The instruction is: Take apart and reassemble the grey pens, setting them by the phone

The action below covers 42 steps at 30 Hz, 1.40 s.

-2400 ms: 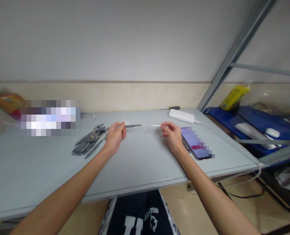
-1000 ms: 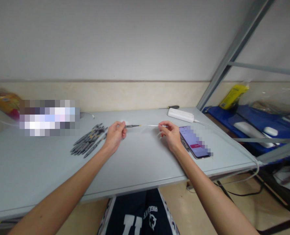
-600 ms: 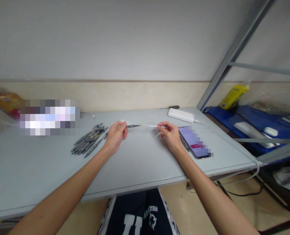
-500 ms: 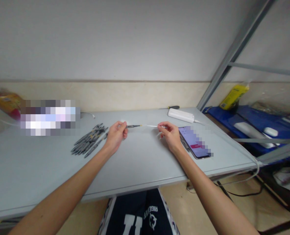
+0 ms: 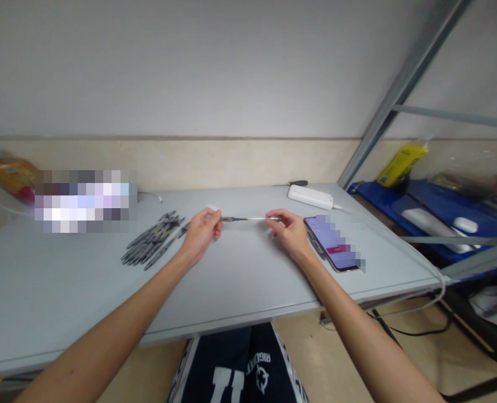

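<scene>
My left hand (image 5: 204, 232) is closed in a pinch on a dark grey pen barrel (image 5: 234, 219), which points right, level above the desk. My right hand (image 5: 288, 229) pinches a thin, pale pen refill (image 5: 259, 219) in line with it. The refill's inner end meets the barrel's yellowish end; whether it sits inside is too small to tell. Left of my left hand lies a pile of similar dark pens (image 5: 154, 240). Beside my right wrist, a dark pen-like piece (image 5: 317, 246) lies along the edge of a phone (image 5: 330, 240) with a lit screen.
A white power strip (image 5: 310, 197) with a cable lies at the back right, in front of a screwdriver (image 5: 298, 183). A blurred-out bright object (image 5: 84, 201) stands at the left. Metal frame bars (image 5: 403, 95) rise at the desk's right end, beside a blue surface holding a yellow packet (image 5: 402, 165).
The gap between the barrel and the refill has closed. My right hand has shifted slightly left and my left hand slightly right.
</scene>
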Motion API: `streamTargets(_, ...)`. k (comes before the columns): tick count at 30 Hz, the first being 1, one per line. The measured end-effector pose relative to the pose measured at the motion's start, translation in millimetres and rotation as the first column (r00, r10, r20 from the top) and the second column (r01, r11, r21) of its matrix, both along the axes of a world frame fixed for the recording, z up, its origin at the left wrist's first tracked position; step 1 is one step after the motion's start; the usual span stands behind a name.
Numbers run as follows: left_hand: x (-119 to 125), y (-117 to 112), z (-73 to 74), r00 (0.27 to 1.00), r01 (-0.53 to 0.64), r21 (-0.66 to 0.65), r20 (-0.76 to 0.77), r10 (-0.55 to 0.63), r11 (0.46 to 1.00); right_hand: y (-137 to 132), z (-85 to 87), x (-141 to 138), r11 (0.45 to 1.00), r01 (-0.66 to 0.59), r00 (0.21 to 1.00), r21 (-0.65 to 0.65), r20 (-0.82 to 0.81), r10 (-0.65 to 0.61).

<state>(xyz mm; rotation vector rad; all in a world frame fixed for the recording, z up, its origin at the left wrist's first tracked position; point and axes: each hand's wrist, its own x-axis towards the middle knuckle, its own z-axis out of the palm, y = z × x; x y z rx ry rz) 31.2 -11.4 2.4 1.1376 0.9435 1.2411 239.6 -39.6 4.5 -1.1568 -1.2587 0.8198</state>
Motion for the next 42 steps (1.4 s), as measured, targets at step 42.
streamTargets(42,-3.6,0.6,-4.6,0.990,0.127,0.072,-0.067,-0.122,0.989,-9.0,2.5,-4.1,0.992,-0.124,0.864,-0.017,0.489,0.117)
